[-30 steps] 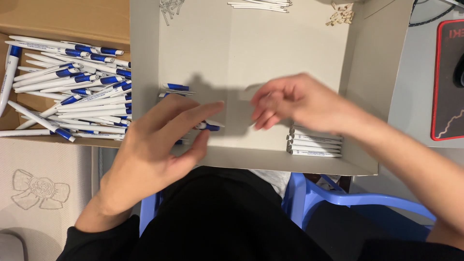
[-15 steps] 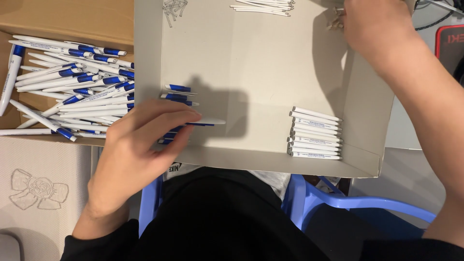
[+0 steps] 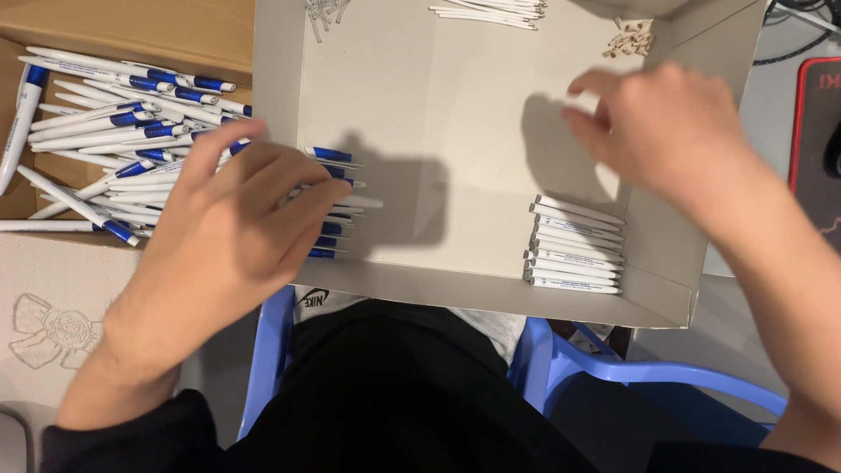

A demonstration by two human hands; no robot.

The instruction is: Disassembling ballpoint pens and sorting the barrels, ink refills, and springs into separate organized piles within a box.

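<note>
White and blue pens [image 3: 114, 131] lie heaped in the brown cardboard box [image 3: 123, 31] at the far left, as they did a second ago. Beside it the left hand [image 3: 223, 236] stays over the near left corner of the grey tray [image 3: 420, 131], its fingers curled around a pen part [image 3: 350, 201] whose white tip pokes out above a row of blue-banded pieces [image 3: 331, 180]. The right hand [image 3: 666, 131], which reached up to the far right corner half a second ago, has come back toward the middle of the tray, fingers loosely bunched; I cannot tell whether they pinch anything. Below it sits the stack of white barrels [image 3: 574, 245]. Thin refills [image 3: 491, 10] and small springs [image 3: 631, 37] line the far edge. A blue plastic chair [image 3: 631, 368] shows underneath, and a red-edged pad [image 3: 815, 149] lies on the table at the right.
</note>
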